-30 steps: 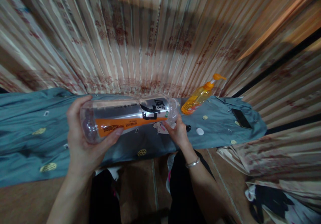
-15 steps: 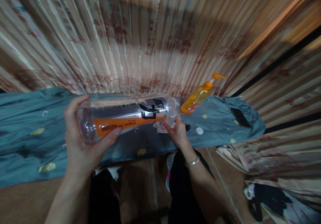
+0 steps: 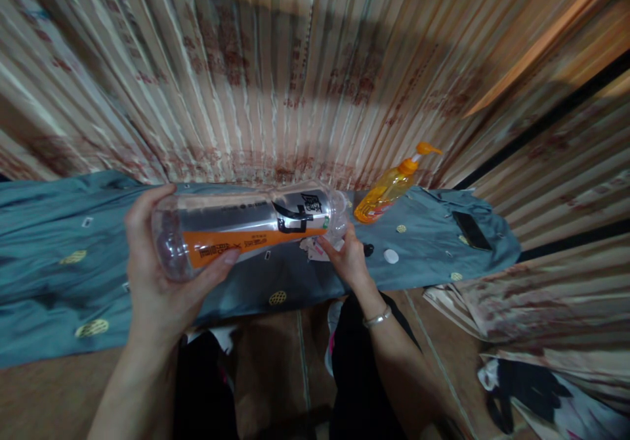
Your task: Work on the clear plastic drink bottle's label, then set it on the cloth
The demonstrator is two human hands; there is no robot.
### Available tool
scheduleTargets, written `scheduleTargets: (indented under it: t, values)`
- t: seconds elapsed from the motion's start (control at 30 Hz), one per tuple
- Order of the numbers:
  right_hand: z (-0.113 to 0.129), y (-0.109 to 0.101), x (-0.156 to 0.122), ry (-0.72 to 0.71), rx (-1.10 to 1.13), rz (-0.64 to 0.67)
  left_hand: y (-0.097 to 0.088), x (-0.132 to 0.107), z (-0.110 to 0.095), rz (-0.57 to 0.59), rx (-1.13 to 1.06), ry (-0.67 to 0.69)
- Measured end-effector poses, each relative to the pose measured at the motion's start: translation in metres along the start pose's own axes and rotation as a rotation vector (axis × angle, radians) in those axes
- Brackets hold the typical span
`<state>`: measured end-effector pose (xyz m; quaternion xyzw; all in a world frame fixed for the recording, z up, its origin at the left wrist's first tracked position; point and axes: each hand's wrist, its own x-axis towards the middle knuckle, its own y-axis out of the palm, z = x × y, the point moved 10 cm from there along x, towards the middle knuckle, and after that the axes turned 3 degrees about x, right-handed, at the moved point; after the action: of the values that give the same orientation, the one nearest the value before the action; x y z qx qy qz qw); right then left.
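Observation:
A large clear plastic bottle (image 3: 251,220) with a silver and orange label lies sideways in the air, held between both hands. My left hand (image 3: 160,269) wraps round its base end, thumb across the front of the label. At the neck end, my right hand (image 3: 348,256) grips the bottle with thumb and fingers; some fingers are hidden. Behind and below the neck, a small pale printed piece (image 3: 314,249) rests on the cloth, partly covered by the bottle and hand.
A yellow pump bottle (image 3: 386,194) stands on the blue-green cloth (image 3: 305,282) beyond my right hand. A white round cap (image 3: 391,256), a small black object (image 3: 368,249) and a dark phone (image 3: 471,231) lie to the right. A pleated curtain (image 3: 256,85) hangs behind.

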<state>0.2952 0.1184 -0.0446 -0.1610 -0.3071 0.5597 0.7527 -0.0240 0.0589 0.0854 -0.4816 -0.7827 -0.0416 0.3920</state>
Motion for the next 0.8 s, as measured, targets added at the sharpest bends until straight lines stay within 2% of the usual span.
scheduleTargets:
  t: [0.8]
  values:
    - [0.0000, 0.0000, -0.0002, -0.015, -0.031, -0.012, -0.0011, -0.0003, -0.0036, -0.005, 0.014, 0.009]
